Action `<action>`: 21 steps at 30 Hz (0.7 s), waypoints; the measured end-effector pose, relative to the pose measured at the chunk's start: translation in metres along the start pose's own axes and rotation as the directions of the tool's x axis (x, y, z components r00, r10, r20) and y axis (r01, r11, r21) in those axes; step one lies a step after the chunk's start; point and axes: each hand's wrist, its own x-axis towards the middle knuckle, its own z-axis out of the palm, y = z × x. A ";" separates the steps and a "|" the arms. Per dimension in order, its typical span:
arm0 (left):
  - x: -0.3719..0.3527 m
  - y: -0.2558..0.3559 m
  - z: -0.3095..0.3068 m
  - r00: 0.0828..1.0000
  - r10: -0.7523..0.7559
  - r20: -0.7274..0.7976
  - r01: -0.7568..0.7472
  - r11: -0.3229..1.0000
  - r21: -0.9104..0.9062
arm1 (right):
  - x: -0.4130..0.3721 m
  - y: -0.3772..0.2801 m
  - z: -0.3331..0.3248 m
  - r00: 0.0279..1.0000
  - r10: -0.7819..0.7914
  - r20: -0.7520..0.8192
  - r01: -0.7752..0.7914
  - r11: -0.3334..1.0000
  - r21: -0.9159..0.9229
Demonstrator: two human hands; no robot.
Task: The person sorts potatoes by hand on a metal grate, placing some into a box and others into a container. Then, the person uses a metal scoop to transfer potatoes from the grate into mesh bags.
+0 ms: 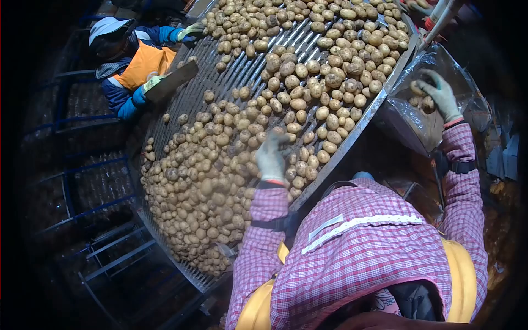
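Many potatoes [203, 181] lie over a slatted metal table [242, 71]. My left hand [271, 156], in a pale glove, is over the potatoes near the table's front edge; its fingers curl round something dark and potato-like, partly blurred. Off the table's right edge, my right hand [439, 96], also gloved, is over the mouth of a plastic-lined bag [401, 118]. A potato [416, 88] touches its fingertips, and more potatoes show just below, inside the bag.
Across the table at the upper left, a co-worker [137, 60] in an orange apron holds a dark flat board [173, 82] against the slats. Metal frames [118, 253] stand at the lower left. A pole [440, 22] rises at the upper right.
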 end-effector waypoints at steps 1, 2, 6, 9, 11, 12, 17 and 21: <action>0.003 -0.005 -0.013 0.997 -0.056 -0.052 0.056 0.998 -0.010 | 0.012 0.005 -0.007 0.993 -0.040 -0.113 0.031 0.996 -0.085; 0.012 -0.024 -0.031 0.999 -0.045 -0.028 0.044 0.998 -0.039 | 0.013 -0.021 0.006 0.985 -0.102 -0.139 0.089 0.992 -0.094; 0.006 -0.037 -0.040 0.999 -0.040 0.017 0.039 0.999 0.021 | 0.064 -0.037 0.144 0.973 -0.226 0.054 0.230 0.969 -0.093; 0.004 -0.041 -0.044 0.992 -0.090 0.089 0.090 0.996 -0.001 | 0.098 -0.088 0.222 0.942 -0.201 0.267 0.270 0.930 -0.250; 0.000 -0.045 -0.051 0.993 -0.087 0.075 0.087 0.996 0.001 | 0.142 -0.073 0.271 0.936 -0.172 0.306 0.294 0.860 -0.416; -0.002 -0.048 -0.055 0.994 -0.085 0.067 0.085 0.996 0.007 | 0.137 -0.091 0.277 0.917 -0.093 0.388 0.268 0.864 -0.426; -0.018 -0.048 -0.078 0.985 -0.171 0.020 0.171 0.985 -0.024 | 0.151 -0.089 0.318 0.887 0.092 0.453 0.251 0.727 -0.639; -0.024 -0.045 -0.096 0.979 -0.196 -0.053 0.191 0.978 -0.088 | 0.157 -0.109 0.299 0.905 0.030 0.425 0.263 0.746 -0.612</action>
